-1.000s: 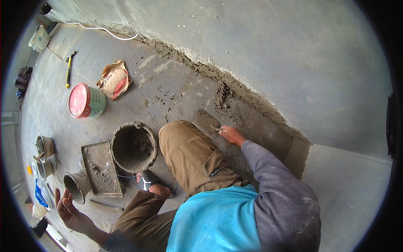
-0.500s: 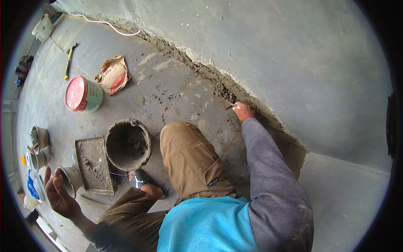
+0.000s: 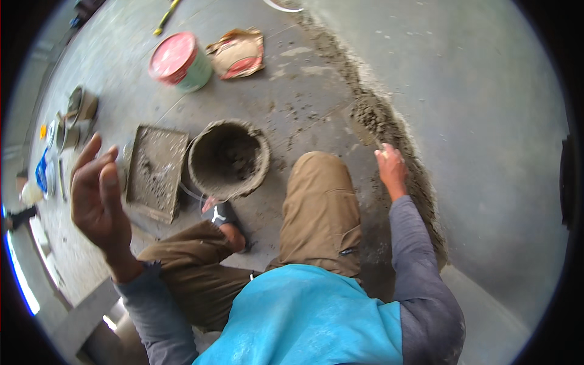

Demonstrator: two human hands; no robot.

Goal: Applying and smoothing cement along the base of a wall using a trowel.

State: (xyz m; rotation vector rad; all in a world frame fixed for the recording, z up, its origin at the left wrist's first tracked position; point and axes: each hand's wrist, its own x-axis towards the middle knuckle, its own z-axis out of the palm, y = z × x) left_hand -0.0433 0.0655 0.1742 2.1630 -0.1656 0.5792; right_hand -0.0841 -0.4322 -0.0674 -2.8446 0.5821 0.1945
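Observation:
My right hand (image 3: 392,168) grips the handle of a small mortar-coated trowel (image 3: 366,135), its blade low against the floor beside the wall's foot. Crumbly wet mortar (image 3: 371,115) lies heaped at the blade, along the rough joint between floor and wall. My left hand (image 3: 100,210) is raised on the left with nothing in it, its fingers apart and slightly bent. Between my two hands stands a mortar-crusted bucket (image 3: 263,159) with some grey mix inside. A shallow rectangular tray (image 3: 159,167) smeared with mortar sits just left of it.
Farther off stand a pale green pail with a red lid (image 3: 180,61) and a crumpled paper sack (image 3: 237,55). A yellow-handled tool (image 3: 164,18) lies beyond. More dirty buckets (image 3: 82,104) are at the left. The grey wall (image 3: 486,134) bounds the right side.
The view has swung, shifting the bucket, tray and pail up and right in the picture. My left hand has risen closer to the camera. My right hand still holds the trowel by the wall.

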